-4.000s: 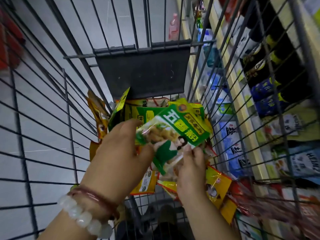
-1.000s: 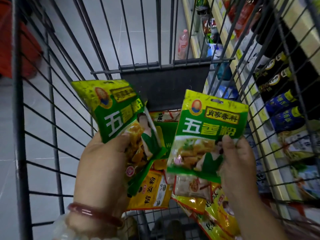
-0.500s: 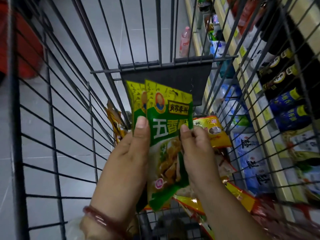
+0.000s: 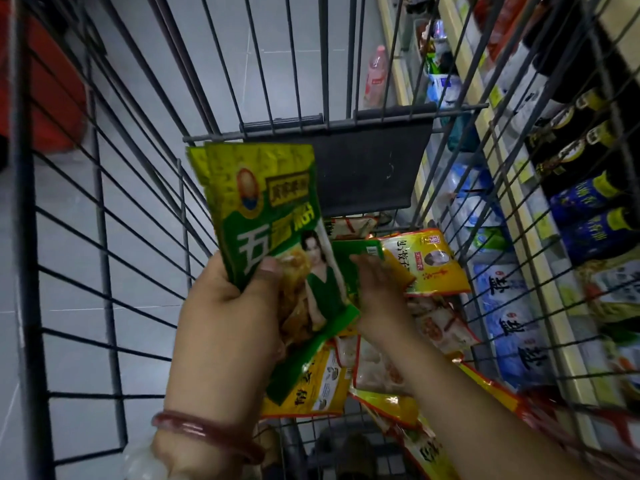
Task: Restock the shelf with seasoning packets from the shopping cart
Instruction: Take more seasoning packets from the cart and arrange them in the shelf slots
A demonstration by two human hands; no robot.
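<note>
My left hand (image 4: 228, 317) grips two stacked green seasoning packets (image 4: 263, 216) upright inside the wire shopping cart (image 4: 332, 128), thumb pressed across their front. Lower in the cart, my right hand (image 4: 377, 285) reaches to another green packet (image 4: 349, 258) lying among the pile, fingers on its edge. I cannot tell whether the fingers are closed round it. Yellow seasoning packets (image 4: 429, 261) and more packets (image 4: 311, 386) lie on the cart floor beneath both hands.
The store shelf (image 4: 540, 216) runs along the right, outside the cart wall, with dark sauce bottles (image 4: 588, 188) and blue-white bags (image 4: 512, 327). A pink bottle (image 4: 375, 74) stands on the floor ahead. Grey tiled floor lies to the left.
My right hand has let go of the stacked green packets and dropped to the pile in the cart. My left hand now holds both packets alone.
</note>
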